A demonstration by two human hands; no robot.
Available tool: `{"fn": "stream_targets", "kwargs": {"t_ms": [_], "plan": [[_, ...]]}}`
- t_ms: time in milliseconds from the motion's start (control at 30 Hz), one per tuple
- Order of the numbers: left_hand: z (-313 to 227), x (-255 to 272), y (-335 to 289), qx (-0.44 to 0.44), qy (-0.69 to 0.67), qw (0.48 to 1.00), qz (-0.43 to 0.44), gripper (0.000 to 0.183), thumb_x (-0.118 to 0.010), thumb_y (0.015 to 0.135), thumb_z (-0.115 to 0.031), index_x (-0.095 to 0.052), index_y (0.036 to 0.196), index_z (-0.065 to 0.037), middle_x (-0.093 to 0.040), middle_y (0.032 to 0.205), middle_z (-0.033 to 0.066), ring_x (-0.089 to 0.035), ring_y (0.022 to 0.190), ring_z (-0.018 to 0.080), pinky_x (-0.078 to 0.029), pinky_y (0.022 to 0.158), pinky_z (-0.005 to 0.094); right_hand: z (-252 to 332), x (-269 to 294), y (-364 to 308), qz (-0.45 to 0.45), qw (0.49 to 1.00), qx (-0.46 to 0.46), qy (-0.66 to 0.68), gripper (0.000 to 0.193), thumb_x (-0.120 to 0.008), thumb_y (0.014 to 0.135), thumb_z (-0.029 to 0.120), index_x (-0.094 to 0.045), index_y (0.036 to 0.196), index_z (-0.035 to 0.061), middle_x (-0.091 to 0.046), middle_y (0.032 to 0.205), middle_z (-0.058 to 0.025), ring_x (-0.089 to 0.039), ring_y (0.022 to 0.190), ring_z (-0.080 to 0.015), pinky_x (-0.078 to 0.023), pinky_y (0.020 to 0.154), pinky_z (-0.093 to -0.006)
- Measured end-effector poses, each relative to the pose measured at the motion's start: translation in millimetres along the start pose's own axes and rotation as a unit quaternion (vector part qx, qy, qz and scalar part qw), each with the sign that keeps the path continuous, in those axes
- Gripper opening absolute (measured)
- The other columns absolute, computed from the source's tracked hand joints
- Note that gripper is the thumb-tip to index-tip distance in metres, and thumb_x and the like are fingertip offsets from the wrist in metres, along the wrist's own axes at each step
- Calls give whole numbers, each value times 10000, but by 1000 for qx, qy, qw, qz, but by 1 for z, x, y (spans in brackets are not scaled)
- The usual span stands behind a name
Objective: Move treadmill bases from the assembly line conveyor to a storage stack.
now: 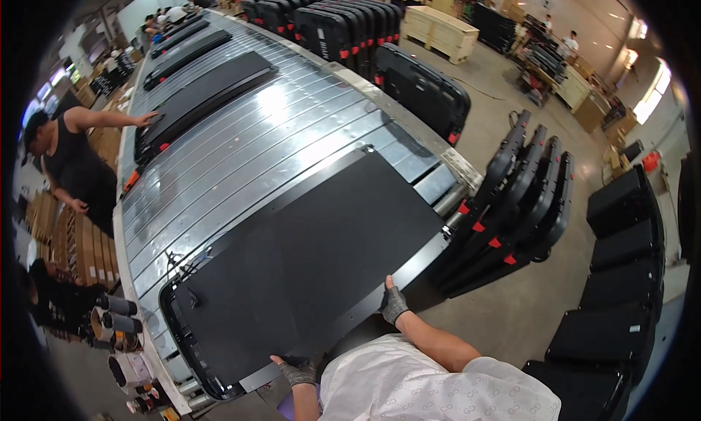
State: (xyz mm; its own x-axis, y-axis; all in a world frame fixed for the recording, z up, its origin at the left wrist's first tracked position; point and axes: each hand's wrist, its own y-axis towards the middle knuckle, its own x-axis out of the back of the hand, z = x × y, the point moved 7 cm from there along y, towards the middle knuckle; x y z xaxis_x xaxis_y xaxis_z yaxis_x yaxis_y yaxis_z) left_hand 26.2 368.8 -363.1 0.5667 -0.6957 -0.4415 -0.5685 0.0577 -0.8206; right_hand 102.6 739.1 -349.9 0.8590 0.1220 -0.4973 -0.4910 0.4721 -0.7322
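Panel [307, 253]: large, flat, black; lying on the roller table [292, 121] at its near end, long side slanted across the rollers, near edge overhanging toward the wearer.
Left hand [296, 370]: in a grey fingerless glove; at the panel's near-left corner, fingers curled onto the edge, grasping it.
Right hand [393, 303]: same kind of glove; on the panel's near-right edge, thumb up on the top face, fingers wrapped under the rim, gripping.
Sleeves: white patterned shirt [431, 388] at the lower edge, forearms bare.
Roller table: long, shiny metal rollers, running away toward the upper left; glare mid-span.
Further panels [204, 92]: several more black ones lying in a row along the far part of the table.
Co-worker [69, 162]: in a black sleeveless top, at the table's left side, one hand flat on a far panel's corner.
Rack of cases [522, 194]: black shells with red tabs, standing on edge, just right of the table's near end.
Stacked cases [343, 19]: black, upright, in rows beyond the table's right side.
Crate [442, 30]: pale wood, on the floor farther back.
Black blocks [621, 275]: piled at far right, well apart from the table.
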Motion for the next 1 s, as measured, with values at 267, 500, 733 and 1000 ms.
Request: {"fn": "stream_targets", "kwargs": {"t_ms": [267, 500, 733, 1000], "plan": [[-1, -26, -31, 20, -70, 996, 52, 1074, -551, 633, -861, -338, 1458, -209, -381, 1481, 67, -356, 1342, 345, -322, 1083, 566, -27, 18, 29, -78, 994, -24, -69, 782, -655, 768, 660, -507, 1299, 105, -558, 1284, -70, -472, 1186, -281, -337, 1071, -445], [5, 7, 4, -60, -77, 986, -138, 1035, -562, 690, -812, -362, 1438, -126, -436, 1435, 80, -428, 1287, 336, -352, 1078, 540, -8, -11, 20, 71, 993, 2, -98, 840, -522, 815, 724, -438, 1375, 104, -489, 1364, -44, -419, 1246, -268, -287, 1097, -435], [0, 17, -10, -77, -53, 967, -236, 936, -630, 732, -721, -431, 1360, -57, -519, 1334, 125, -531, 1184, 297, -463, 998, 480, -2, -19, 4, 9, 983, -42, -179, 923, -532, 762, 780, -436, 1382, 103, -459, 1393, -52, -394, 1259, -257, -300, 1086, -404], [-7, -12, -17, -79, -64, 974, -202, 882, -675, 733, -680, -522, 1263, 7, -595, 1221, 132, -612, 1032, 261, -520, 893, 393, 3, 6, 48, 57, 981, -106, -149, 928, -586, 716, 778, -426, 1365, 134, -478, 1369, -45, -416, 1254, -271, -332, 1069, -449]]}}
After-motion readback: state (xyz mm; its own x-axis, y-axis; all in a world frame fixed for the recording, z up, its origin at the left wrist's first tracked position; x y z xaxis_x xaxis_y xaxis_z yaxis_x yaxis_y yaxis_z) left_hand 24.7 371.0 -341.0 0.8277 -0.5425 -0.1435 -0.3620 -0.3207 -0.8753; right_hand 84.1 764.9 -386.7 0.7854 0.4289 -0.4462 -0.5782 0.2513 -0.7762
